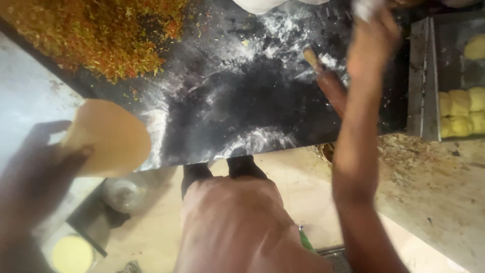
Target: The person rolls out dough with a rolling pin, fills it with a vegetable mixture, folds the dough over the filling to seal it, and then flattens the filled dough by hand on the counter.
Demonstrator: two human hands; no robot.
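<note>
1. Left hand (35,177) holds a thin round pale-orange rolled dough disc (108,137), fingers closed on its near-left edge, at the left edge of the dark flour-dusted bench (252,101).
2. Right hand (371,43) reaches far right; fingers blurred, cannot tell their state. A brown wooden rolling pin (328,81) lies just beside it.
3. Judgement: support the disc from beneath, keep it flat, avoid stretching.
4. Chopped orange-green vegetable heap (106,35) far left; yellow dough balls (459,114) in the right tray.
</note>
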